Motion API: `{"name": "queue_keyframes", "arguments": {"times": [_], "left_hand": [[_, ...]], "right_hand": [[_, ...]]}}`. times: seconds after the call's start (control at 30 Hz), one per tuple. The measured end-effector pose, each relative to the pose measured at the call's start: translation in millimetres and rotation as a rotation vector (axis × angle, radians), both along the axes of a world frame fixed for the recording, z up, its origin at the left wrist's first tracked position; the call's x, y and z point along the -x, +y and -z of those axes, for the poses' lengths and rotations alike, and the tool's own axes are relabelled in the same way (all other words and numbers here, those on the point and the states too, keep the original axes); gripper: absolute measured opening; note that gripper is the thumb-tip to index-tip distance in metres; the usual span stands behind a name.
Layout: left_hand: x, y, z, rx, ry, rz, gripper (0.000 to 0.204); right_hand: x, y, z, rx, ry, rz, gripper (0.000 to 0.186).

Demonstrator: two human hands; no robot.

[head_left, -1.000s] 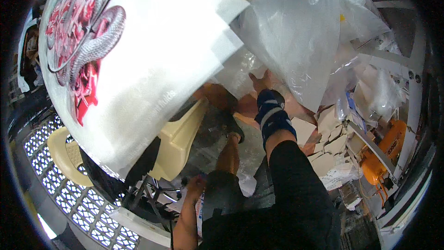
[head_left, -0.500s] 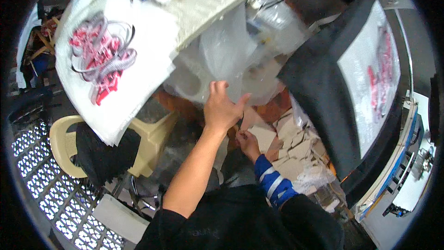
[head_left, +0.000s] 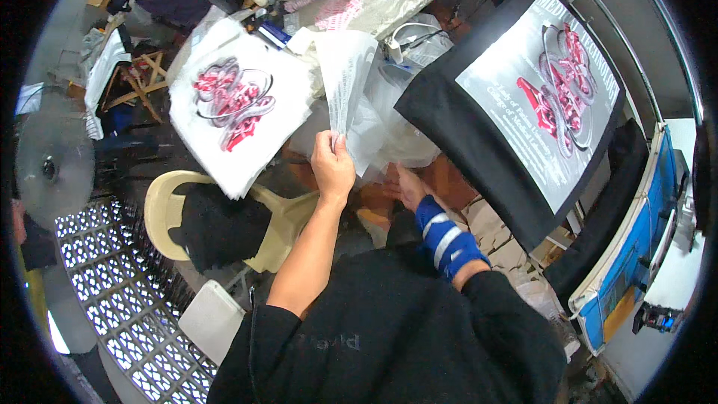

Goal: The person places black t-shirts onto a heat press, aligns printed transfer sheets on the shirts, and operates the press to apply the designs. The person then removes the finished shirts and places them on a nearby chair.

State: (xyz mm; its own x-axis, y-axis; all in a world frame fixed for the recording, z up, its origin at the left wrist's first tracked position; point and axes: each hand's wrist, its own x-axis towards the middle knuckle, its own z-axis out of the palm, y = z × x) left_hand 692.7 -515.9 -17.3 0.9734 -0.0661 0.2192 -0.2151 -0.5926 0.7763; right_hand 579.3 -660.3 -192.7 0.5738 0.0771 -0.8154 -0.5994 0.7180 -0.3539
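My left hand (head_left: pixel 333 168) grips the lower end of a pale, printed, translucent sheet (head_left: pixel 345 82) between thumb and fingers. Below and right of it, my right hand (head_left: pixel 407 185), its wrist wrapped in blue and white, reaches beside crumpled clear plastic (head_left: pixel 396 127) with fingers apart. To the left, white sheets (head_left: pixel 284 120) with a pink-and-grey snake design lie stacked on a cluttered table. At the right, a black cloth (head_left: pixel 479 179) lies on a slanted surface, bearing a printed sheet (head_left: pixel 538 97) with a similar design.
A cream plastic chair (head_left: pixel 157 217) draped with black fabric stands at the left, beside a white seat (head_left: pixel 209 322) and a perforated grille (head_left: pixel 112 284). Cardboard pieces (head_left: pixel 493 232) lie below the black cloth. A curved metal rail (head_left: pixel 658 30) and a blue-panelled unit (head_left: pixel 628 254) line the right side.
The view has lifted to show more table and the right-hand cloth. My left hand came up from low down and now grips the translucent sheet. My right hand moved upward into the plastic area.
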Motion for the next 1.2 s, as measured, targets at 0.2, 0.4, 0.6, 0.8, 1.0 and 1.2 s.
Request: {"name": "queue_keyframes", "arguments": {"times": [0.2,0.4,0.6,0.8,1.0,1.2], "left_hand": [[0,106,-76,0.118,0.163,0.096,0.015],[3,237,-193,0.337,0.426,0.141,0.024],[27,374,-234,0.371,0.320,0.100,0.021],[-36,461,-180,0.354,0.272,-0.329,0.014],[-62,519,-71,0.724,0.585,-0.234,0.012],[-39,527,-50,0.170,0.679,0.113,0.024]], "right_hand": [[-35,17,25,-0.334,0.132,0.413,0.102],[-51,31,4,-0.256,0.258,0.307,0.101],[-104,122,-60,-0.573,-0.426,-0.125,0.055],[-153,143,-141,0.351,-0.625,0.027,0.012],[-143,120,-204,0.444,-0.653,-0.150,0.021],[-28,112,-170,0.246,-0.365,-0.200,0.023]]}}
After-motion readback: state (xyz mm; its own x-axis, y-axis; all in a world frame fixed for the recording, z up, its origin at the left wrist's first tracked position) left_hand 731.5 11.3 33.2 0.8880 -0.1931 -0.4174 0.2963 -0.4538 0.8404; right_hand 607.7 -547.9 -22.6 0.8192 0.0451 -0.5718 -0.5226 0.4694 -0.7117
